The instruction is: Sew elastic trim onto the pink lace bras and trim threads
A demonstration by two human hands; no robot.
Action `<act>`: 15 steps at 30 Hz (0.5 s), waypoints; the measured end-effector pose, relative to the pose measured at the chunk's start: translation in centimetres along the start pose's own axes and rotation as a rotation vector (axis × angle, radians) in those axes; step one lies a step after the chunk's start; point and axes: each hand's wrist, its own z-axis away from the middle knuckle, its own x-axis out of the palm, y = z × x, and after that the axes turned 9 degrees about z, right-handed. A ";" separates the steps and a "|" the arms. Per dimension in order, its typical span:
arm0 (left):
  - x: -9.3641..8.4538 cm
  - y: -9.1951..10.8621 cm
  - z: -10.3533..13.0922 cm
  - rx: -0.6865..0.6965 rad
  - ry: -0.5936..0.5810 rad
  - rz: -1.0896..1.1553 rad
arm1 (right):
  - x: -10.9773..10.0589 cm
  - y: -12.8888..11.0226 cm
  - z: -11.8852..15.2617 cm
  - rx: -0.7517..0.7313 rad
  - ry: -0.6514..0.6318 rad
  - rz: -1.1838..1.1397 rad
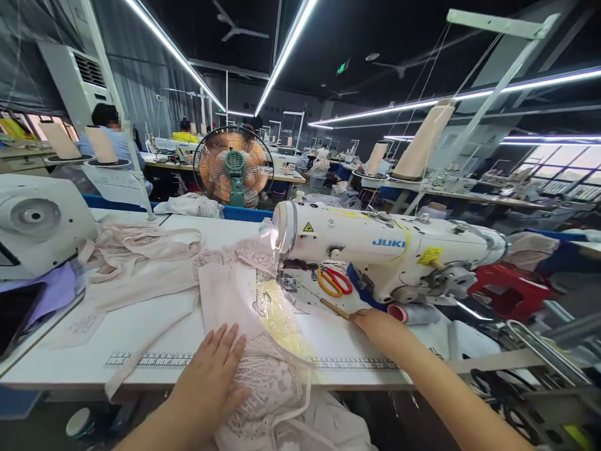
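A pale pink garment with lace point(225, 297) lies under the needle area of the white sewing machine point(347, 235) and hangs over the table's front edge. My left hand point(211, 369) rests flat on it, palm down, fingers spread. My right hand point(375, 327) is right of the needle, its fingers closed at the end of a thin brown stick-like tool point(334, 308) that points left. Orange-and-red-handled scissors point(334, 282) lie just behind the tool.
More pink fabric pieces point(141, 263) lie on the left of the table. A phone point(17, 313) sits at the far left edge. Beside my right wrist is a thread spool point(417, 313). A fan point(233, 166) stands behind the table, and a seated person point(115, 141) is at back left.
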 end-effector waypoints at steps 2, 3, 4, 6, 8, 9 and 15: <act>0.8 1.6 0.3 -0.028 0.075 -0.022 | -0.1 0.2 -0.2 -0.008 -0.015 0.032; 1.1 2.4 0.3 -0.046 0.100 -0.034 | -0.2 0.3 -0.3 -0.010 -0.024 0.048; 1.3 3.1 0.3 -0.064 0.113 -0.044 | -0.3 0.5 -0.5 -0.011 -0.035 0.061; 1.5 4.4 0.2 -0.092 0.104 -0.053 | -0.5 1.0 -0.8 -0.006 -0.058 0.075; 1.4 5.3 0.1 -0.106 0.078 -0.046 | -0.7 1.6 -1.2 0.009 -0.076 0.067; 1.3 5.6 0.1 -0.110 0.067 -0.041 | -0.7 1.9 -1.4 0.018 -0.082 0.057; 1.5 5.3 0.9 -0.060 0.168 -0.093 | -0.6 3.0 -2.7 0.045 -0.119 -0.030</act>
